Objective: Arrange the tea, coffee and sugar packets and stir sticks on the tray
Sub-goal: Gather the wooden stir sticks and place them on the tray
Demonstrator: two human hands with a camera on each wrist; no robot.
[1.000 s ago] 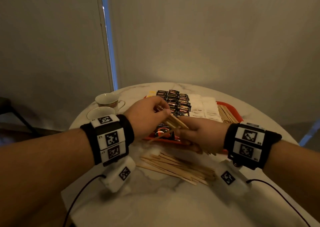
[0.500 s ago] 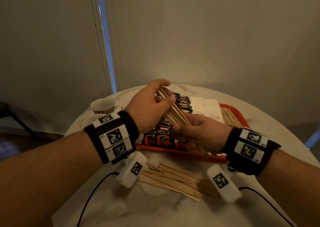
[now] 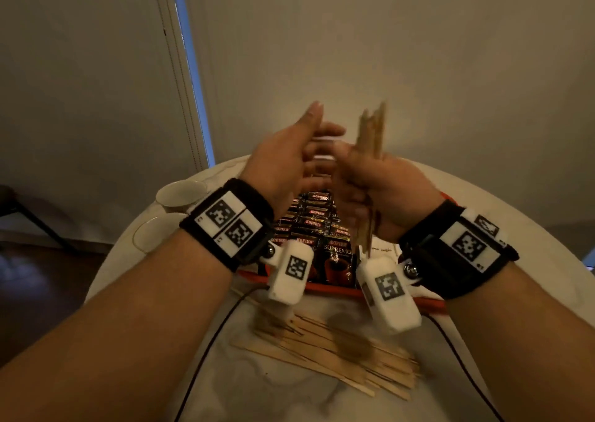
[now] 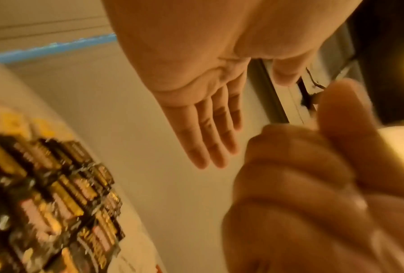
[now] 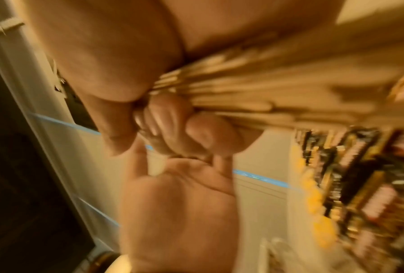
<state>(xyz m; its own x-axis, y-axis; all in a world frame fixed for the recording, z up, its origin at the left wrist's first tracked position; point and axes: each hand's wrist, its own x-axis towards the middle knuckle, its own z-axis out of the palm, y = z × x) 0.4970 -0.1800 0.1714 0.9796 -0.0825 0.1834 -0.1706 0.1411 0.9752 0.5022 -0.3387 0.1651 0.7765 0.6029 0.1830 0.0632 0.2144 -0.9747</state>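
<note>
My right hand point(image 3: 370, 176) grips a bundle of wooden stir sticks point(image 3: 372, 131) upright above the red tray point(image 3: 425, 300); the same bundle point(image 5: 254, 96) crosses the right wrist view, blurred. My left hand point(image 3: 299, 151) is beside it with straight fingers point(image 4: 210, 140), palm toward the bundle and holding nothing. Dark coffee packets point(image 3: 314, 225) lie in rows on the tray. A loose pile of stir sticks point(image 3: 338, 354) lies on the table in front of the tray. White packets point(image 3: 381, 249) are mostly hidden behind my right wrist.
Two white cups point(image 3: 180, 193) stand at the left of the round marble table point(image 3: 289, 399). A dark cable point(image 3: 206, 350) runs from each wrist across the table's near part. A wall rises close behind the table.
Both hands rose from over the tray. The right hand turned the bundle from slanted to upright. The left hand let go of the sticks' top end and opened beside them.
</note>
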